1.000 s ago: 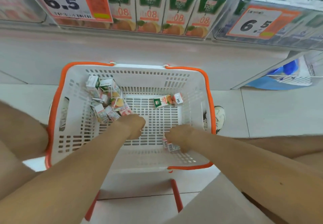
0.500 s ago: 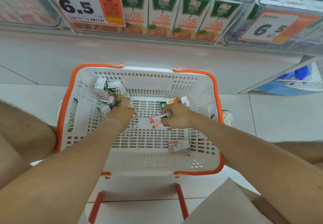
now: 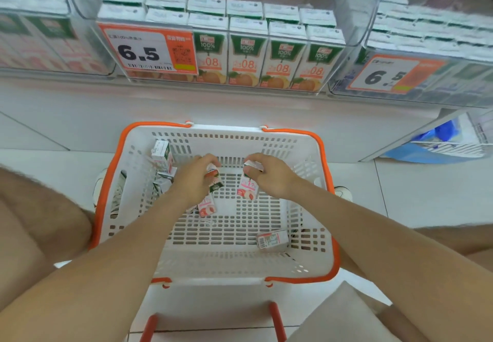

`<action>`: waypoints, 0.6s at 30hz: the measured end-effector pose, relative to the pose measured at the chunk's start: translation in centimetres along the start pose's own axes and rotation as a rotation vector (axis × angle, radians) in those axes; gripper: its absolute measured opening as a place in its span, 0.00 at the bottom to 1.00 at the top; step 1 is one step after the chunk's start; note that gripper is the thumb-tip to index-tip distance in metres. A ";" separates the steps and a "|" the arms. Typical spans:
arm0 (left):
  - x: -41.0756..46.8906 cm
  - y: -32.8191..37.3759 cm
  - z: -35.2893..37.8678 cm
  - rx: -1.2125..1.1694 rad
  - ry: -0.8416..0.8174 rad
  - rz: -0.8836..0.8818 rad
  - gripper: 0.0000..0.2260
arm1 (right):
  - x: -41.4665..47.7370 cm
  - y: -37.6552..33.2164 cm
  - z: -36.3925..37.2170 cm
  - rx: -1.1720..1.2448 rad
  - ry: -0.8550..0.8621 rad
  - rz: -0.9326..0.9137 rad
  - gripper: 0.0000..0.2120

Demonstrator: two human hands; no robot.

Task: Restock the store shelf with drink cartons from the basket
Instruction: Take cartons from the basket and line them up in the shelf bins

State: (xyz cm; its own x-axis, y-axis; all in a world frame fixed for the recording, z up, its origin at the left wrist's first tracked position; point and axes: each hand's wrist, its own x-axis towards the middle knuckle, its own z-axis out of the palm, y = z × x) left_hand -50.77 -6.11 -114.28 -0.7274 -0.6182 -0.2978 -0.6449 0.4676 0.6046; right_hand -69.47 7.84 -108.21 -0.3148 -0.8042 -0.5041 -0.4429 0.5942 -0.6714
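Observation:
A white basket with an orange rim (image 3: 324, 155) stands on the floor below the shelf. Both hands are inside it, raised above its bottom. My left hand (image 3: 193, 181) is shut on small drink cartons (image 3: 213, 179), with a pink one (image 3: 206, 207) hanging below it. My right hand (image 3: 269, 175) grips a pink-and-white carton (image 3: 248, 188). More cartons lean in the basket's far left corner (image 3: 161, 155). One carton (image 3: 272, 240) lies flat near the front right. The shelf tray above holds a row of green-and-orange juice cartons (image 3: 266, 56).
Clear plastic trays with 6.5 price tags (image 3: 148, 52) line the shelf, one (image 3: 386, 75) to the right. A blue bag (image 3: 437, 144) sits under the shelf at right. The basket's orange handle (image 3: 276, 320) lies on the floor near me. My bare knees flank the basket.
Both hands have risen from the basket bottom towards its far side, each with cartons in it. The view has tilted up, so more of the shelf shows.

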 end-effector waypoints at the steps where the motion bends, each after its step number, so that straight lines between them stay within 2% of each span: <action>1: -0.1 0.8 -0.8 -0.132 -0.005 -0.025 0.14 | -0.3 -0.5 -0.4 -0.015 0.034 -0.032 0.22; 5: -1.0 4.4 -4.8 -0.599 -0.096 -0.209 0.13 | -2.2 -2.5 -2.4 -0.056 0.130 -0.076 0.16; 9: -2.1 6.6 -8.0 -0.943 0.083 -0.330 0.10 | -4.3 -4.6 -3.6 0.048 0.190 -0.050 0.14; 11: -3.2 7.7 -9.7 -1.049 0.075 -0.323 0.09 | -4.9 -5.8 -3.7 0.187 0.250 -0.051 0.14; 13: -4.4 8.5 -11.5 -1.127 -0.020 -0.299 0.07 | -5.7 -7.8 -3.5 0.331 0.288 -0.083 0.14; 14: -5.0 8.7 -12.4 -1.136 -0.065 -0.278 0.11 | -6.0 -8.8 -3.5 0.372 0.297 -0.118 0.14; 16: -5.9 9.3 -14.3 -1.070 -0.140 -0.182 0.17 | -7.0 -10.9 -3.5 0.411 0.303 -0.180 0.15; 18: -7.1 10.4 -16.5 -0.968 -0.147 -0.075 0.14 | -7.9 -12.9 -3.8 0.422 0.310 -0.243 0.14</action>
State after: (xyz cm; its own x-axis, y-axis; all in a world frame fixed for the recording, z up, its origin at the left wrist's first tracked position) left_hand -48.44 -7.32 -93.71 -0.7569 -0.5095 -0.4093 -0.2676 -0.3298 0.9053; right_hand -64.43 6.49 -93.50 -0.5054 -0.8463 -0.1685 -0.1803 0.2945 -0.9385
